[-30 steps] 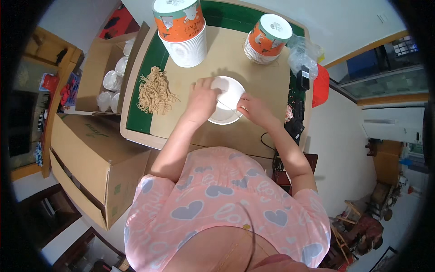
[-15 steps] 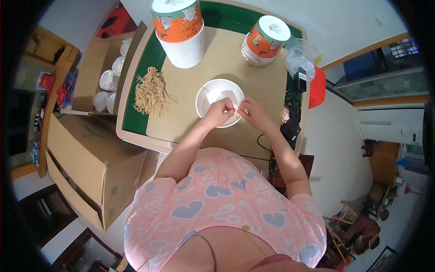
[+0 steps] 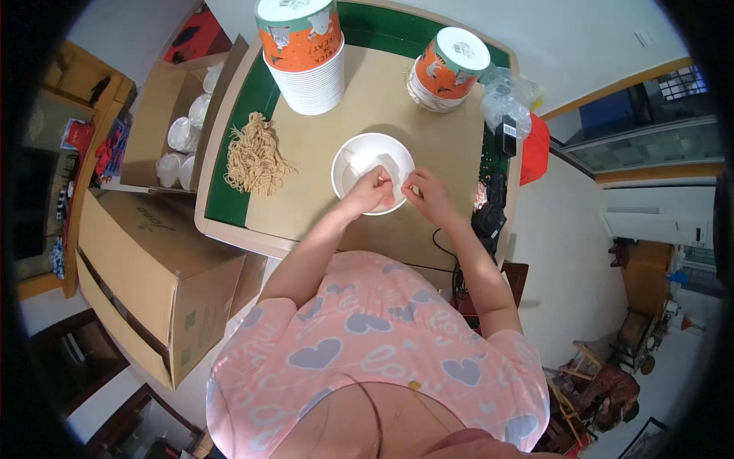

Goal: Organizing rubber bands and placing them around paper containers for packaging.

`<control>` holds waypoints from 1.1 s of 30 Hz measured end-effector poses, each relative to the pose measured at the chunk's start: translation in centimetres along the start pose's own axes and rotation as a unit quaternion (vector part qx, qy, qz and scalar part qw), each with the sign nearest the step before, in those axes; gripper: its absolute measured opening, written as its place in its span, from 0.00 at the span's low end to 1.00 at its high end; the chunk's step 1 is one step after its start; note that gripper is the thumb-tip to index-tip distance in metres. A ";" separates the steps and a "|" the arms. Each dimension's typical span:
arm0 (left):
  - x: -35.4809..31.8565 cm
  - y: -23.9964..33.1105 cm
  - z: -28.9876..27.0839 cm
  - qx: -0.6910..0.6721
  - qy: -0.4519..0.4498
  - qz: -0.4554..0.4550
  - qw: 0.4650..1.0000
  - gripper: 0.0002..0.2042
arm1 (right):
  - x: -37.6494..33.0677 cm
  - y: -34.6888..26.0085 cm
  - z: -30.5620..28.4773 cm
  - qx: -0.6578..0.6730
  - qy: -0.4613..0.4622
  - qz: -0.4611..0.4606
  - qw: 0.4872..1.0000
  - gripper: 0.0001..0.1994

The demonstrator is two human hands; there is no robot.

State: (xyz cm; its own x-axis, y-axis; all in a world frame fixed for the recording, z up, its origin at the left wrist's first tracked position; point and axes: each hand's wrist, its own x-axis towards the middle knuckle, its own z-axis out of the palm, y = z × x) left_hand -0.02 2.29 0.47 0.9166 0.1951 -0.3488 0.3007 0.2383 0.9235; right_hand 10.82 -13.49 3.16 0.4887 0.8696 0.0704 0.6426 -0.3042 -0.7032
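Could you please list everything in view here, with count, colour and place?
bowl: one, white, table centre, under both hands
cup stacks: two, orange and white, far table edge
rubber bands: one pile, tan, table's left
table: one, tan top with green border
open box: one, brown, holding white lids, left of table
closed box: one, brown, lower left
plastic bag: one, clear, table's right
hands: left and right, at bowl's near rim

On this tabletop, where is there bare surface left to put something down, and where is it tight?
Bare tan surface lies between the white bowl and the tall cup stack, and below the rubber band pile toward the table front edge. It is crowded at the bowl's near rim, where left hand and right hand meet, and along the right edge beside the shorter cup stack.
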 end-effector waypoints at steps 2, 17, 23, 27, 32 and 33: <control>-0.2 0.0 0.3 0.030 0.011 0.013 0.999 0.04 | 0.0 -0.1 0.0 0.017 0.002 0.002 1.000 0.05; -2.2 1.5 1.3 0.288 0.079 0.267 0.916 0.08 | 0.7 1.1 0.8 0.213 -0.010 0.102 0.972 0.05; -2.2 1.1 0.4 0.303 0.034 0.268 0.914 0.08 | 1.0 1.0 0.6 0.174 -0.008 0.062 0.983 0.05; -2.2 0.4 0.1 0.366 0.063 0.325 0.869 0.12 | 1.1 1.4 0.8 0.188 -0.008 0.055 0.981 0.05; -2.7 1.5 0.8 0.448 0.063 0.303 0.839 0.15 | 1.2 0.8 -0.1 0.103 -0.050 0.056 0.992 0.04; -2.7 1.6 0.9 0.489 0.043 0.297 0.819 0.14 | 1.1 1.0 -0.2 0.103 -0.050 0.056 0.992 0.04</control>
State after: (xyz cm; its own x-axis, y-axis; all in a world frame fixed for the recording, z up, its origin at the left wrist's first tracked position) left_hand -1.78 1.25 3.08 0.9687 0.0764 0.2361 -0.0856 -0.7900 0.6071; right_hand 12.13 -12.86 2.64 0.4825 0.8723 -0.0797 0.4483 -0.3242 -0.8330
